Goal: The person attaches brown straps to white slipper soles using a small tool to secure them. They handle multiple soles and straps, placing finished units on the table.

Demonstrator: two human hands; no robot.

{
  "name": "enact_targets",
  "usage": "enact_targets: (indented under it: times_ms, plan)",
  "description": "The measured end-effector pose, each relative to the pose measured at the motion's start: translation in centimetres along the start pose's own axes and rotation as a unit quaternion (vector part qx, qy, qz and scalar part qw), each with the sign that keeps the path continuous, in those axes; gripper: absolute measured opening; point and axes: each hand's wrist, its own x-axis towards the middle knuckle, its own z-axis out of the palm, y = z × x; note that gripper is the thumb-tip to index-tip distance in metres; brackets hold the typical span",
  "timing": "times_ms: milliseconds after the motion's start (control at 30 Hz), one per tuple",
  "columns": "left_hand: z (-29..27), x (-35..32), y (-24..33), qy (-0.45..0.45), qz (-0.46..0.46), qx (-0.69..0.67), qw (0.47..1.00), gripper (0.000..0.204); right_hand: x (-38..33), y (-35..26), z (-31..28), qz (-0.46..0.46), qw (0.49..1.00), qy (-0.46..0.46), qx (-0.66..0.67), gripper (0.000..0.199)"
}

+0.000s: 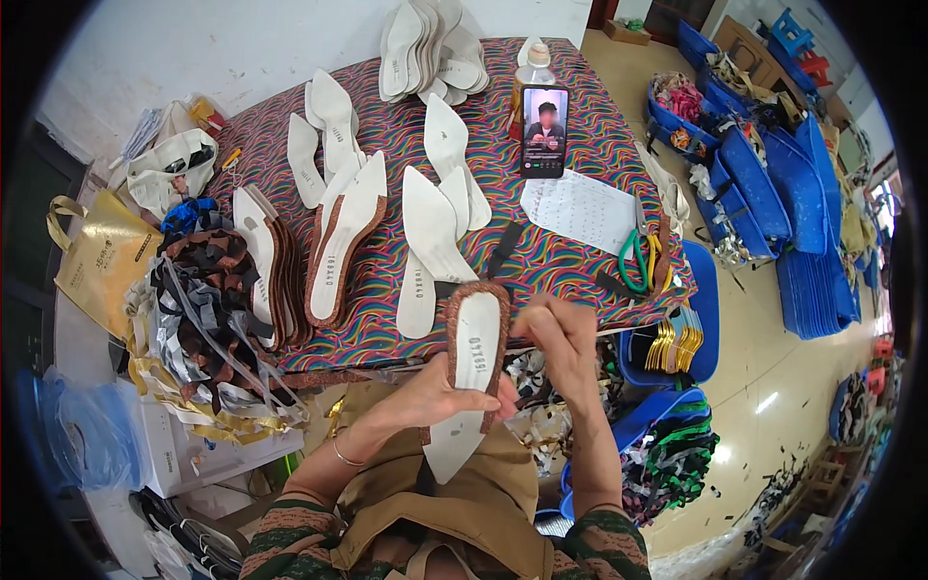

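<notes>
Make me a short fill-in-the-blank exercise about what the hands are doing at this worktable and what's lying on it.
1. The left hand holds a pointed white insole edged with a ____ strip.
2. The right hand pinches at the insole's wide end, to the person's ____.
3. The phone stands propped against a plastic ____.
4. The scissors on the table have ____ handles.

Missing words: brown; right; bottle; green

Upright lit phone screen [544, 131] mid-table, white printed sheet [580, 210] beside, gold bag [101, 259] left
</notes>
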Motion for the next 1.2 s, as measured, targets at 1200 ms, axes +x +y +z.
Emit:
enact_targets:
  times_ms: [1200]
  plan:
    - [1.0,1.3,0.0,0.355,0.179,0.12,0.91,0.045,-3.3,1.0,5.1,0.139,0.965,0.142,0.17,0.02]
